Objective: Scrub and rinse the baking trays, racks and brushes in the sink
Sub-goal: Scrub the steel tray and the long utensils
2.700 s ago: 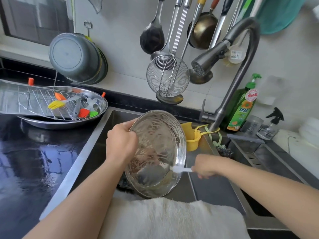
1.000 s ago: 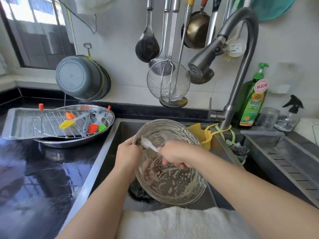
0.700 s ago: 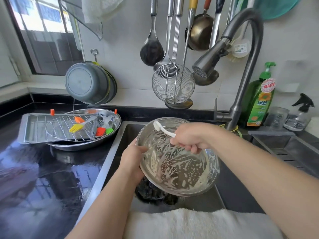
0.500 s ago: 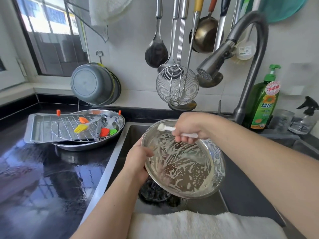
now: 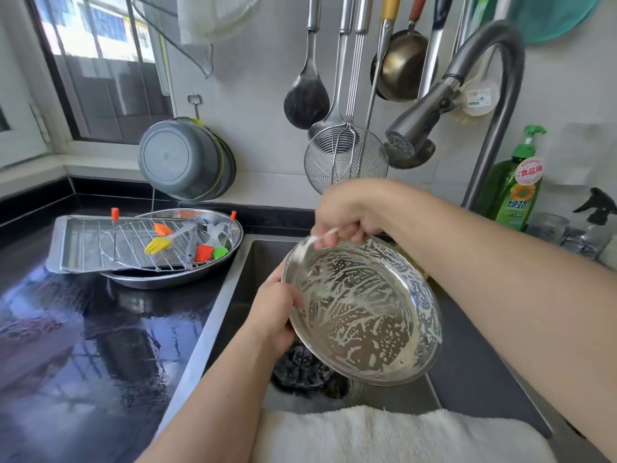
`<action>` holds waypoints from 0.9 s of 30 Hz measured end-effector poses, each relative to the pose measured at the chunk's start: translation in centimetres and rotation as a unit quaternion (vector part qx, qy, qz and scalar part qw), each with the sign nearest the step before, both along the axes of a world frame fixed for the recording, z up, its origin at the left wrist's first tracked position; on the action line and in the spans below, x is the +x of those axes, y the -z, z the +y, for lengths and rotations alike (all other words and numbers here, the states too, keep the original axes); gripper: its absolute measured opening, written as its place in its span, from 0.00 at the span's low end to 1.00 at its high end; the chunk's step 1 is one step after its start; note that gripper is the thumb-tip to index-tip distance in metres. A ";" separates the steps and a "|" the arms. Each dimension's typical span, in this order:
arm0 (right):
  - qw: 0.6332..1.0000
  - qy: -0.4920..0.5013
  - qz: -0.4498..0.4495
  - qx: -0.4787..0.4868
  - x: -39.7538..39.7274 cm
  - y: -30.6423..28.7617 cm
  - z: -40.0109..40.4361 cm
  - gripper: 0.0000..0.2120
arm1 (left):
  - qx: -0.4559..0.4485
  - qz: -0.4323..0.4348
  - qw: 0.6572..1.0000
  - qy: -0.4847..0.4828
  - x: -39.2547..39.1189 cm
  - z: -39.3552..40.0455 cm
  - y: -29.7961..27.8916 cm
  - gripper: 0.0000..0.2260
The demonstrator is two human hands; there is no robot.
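A round steel pan (image 5: 364, 312), streaked with white soap foam inside, is tilted over the sink (image 5: 240, 295). My left hand (image 5: 272, 314) grips its left rim. My right hand (image 5: 347, 212) holds a white brush (image 5: 314, 240) whose head touches the pan's upper left rim. On the counter to the left, a wire rack (image 5: 140, 242) lies over a rectangular tray (image 5: 63, 248) and a round steel tray (image 5: 187, 279). Orange, yellow, red and green silicone brushes (image 5: 187, 245) lie on the rack.
The faucet (image 5: 430, 108) arches above the sink with no water running. Ladles and a wire skimmer (image 5: 345, 162) hang on the wall. A green soap bottle (image 5: 516, 185) stands at the right. A white towel (image 5: 394, 436) covers the sink's front edge. The black counter (image 5: 83, 345) is wet.
My right hand has swept the brush from the pan's lower inside up to its upper left rim. More foam streaks cover the pan. My view has shifted left and up.
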State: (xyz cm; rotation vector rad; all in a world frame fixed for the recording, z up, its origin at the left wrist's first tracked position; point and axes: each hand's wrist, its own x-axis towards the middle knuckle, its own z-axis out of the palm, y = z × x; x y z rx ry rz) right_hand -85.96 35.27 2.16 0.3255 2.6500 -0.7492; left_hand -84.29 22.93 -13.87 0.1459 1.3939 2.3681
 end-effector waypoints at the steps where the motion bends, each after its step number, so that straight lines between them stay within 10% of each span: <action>1: 0.999 -0.046 0.008 0.020 0.9 0.6 -0.2 0.08 | 0.003 -0.005 1.000 -0.007 -0.1 -0.2 0.0 0.40; 6: 0.919 -0.074 0.291 0.253 3.6 6.0 2.5 0.08 | 0.016 -0.019 1.000 -0.007 0.4 -0.5 -0.3 0.36; 14: 0.940 -0.195 0.243 0.140 5.2 12.2 3.4 0.21 | -0.017 -0.038 0.999 -0.030 0.0 -0.5 0.3 0.33; 27: 0.943 -0.088 0.277 0.162 4.0 11.8 4.4 0.21 | -0.017 -0.007 1.000 0.022 0.1 -0.5 0.1 0.35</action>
